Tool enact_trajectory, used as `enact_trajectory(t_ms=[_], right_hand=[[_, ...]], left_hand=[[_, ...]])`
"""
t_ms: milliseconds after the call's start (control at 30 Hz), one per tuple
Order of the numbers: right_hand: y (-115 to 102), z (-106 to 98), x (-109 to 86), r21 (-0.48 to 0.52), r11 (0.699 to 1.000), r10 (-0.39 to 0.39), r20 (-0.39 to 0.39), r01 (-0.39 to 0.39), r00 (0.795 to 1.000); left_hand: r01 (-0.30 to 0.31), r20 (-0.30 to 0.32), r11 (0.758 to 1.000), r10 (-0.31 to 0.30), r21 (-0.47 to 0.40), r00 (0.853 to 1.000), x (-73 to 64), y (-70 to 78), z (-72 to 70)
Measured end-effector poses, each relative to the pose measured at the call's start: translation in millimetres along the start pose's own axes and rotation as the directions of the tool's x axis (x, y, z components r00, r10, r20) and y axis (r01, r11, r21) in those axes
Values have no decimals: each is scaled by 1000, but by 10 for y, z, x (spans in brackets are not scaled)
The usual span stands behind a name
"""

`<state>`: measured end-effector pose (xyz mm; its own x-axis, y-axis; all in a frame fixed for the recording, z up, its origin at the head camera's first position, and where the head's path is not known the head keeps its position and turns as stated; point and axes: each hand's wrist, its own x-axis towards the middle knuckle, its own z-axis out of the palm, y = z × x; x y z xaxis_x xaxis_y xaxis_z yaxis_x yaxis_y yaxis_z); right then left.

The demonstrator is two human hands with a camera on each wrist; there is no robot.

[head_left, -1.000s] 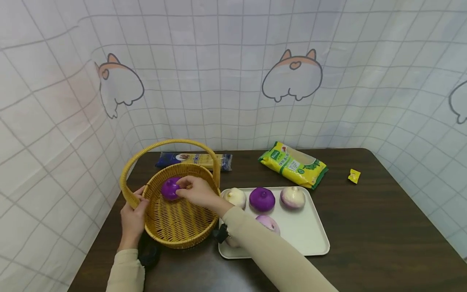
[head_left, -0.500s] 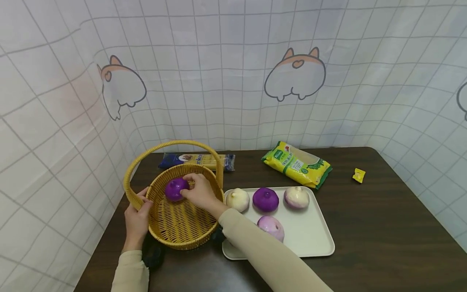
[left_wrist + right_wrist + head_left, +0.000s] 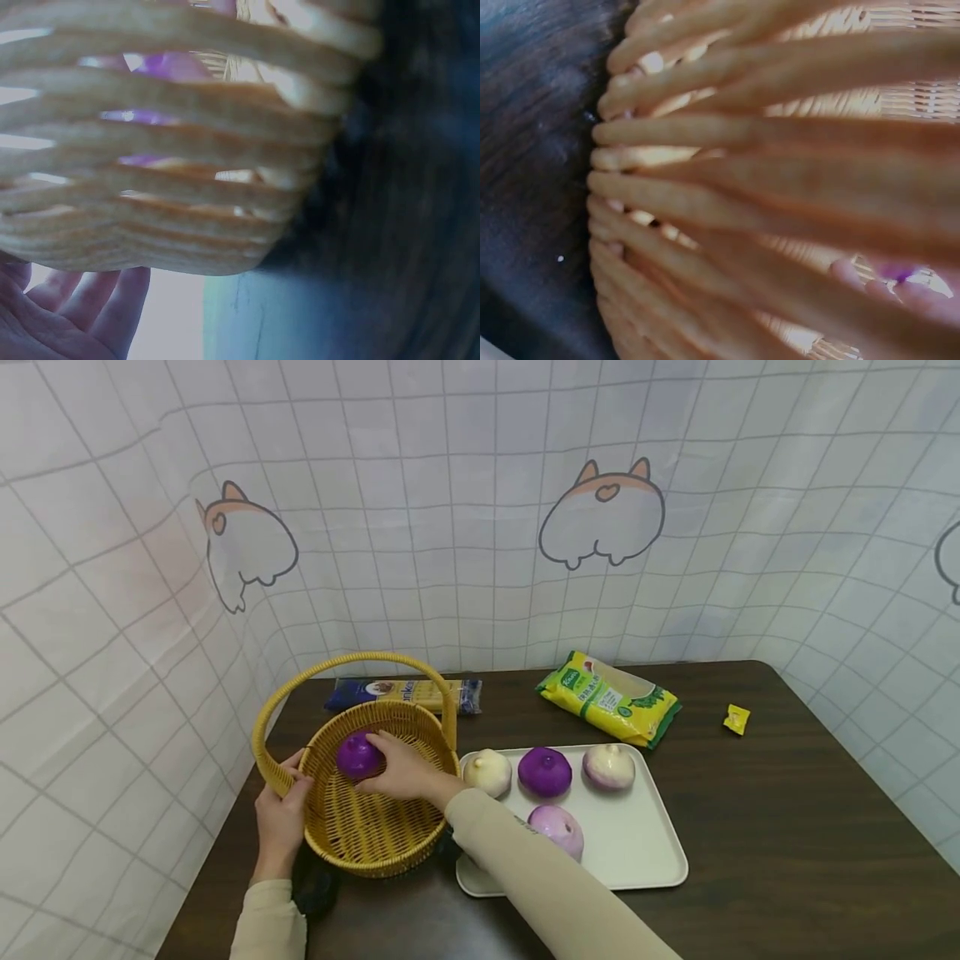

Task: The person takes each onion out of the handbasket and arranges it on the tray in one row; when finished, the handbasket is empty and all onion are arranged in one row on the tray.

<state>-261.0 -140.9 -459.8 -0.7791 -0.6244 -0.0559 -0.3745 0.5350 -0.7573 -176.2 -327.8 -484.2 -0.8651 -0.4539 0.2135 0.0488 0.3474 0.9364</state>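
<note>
A yellow wicker basket (image 3: 375, 864) with a tall arched handle (image 3: 367, 657) stands at the left of the table. My left hand (image 3: 280, 822) grips its left side where the handle meets the rim; in the left wrist view, that hand's fingers (image 3: 112, 311) show beyond the weave. Inside the basket, towards the back left, sits a shiny purple onion (image 3: 356, 757). My right hand (image 3: 405, 770) reaches in over the right rim and holds this onion from its right side, thumb in front and fingers behind. The right wrist view shows mostly blurred wicker (image 3: 780, 195), with purple behind it.
Right of the basket, a white tray (image 3: 637, 852) bears a white onion (image 3: 489, 772), another purple one, a pale one (image 3: 609, 767) and a lilac one (image 3: 557, 828). Behind lie a blue-yellow pasta packet (image 3: 423, 693), a yellow-green Knorr bag (image 3: 611, 700) and a small yellow wrapper (image 3: 737, 719).
My right hand's thumb and fingers have spread wider about the purple onion, thumb lower in front. The onion and basket stay about where they were. My left hand keeps its grip.
</note>
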Motion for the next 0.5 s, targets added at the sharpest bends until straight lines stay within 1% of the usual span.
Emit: enact_trajectory(t_ms=[67, 200, 367, 500], right_hand=[[-3, 13, -3, -9, 1000, -23, 13, 23, 1000], [-19, 26, -6, -24, 998, -51, 10, 51, 999], [-49, 38, -17, -28, 996, -86, 48, 88, 995], [-69, 58, -21, -9, 992, -125, 82, 126, 989]], left_hand=[[3, -6, 1000, -3, 1, 1000, -1, -12, 8], [1, -3, 1000, -1, -9, 1000, 1, -13, 13], [-7, 0, 1000, 7, 3, 1000, -9, -1, 2], [-17, -2, 1000, 17, 2, 1000, -8, 5, -11]])
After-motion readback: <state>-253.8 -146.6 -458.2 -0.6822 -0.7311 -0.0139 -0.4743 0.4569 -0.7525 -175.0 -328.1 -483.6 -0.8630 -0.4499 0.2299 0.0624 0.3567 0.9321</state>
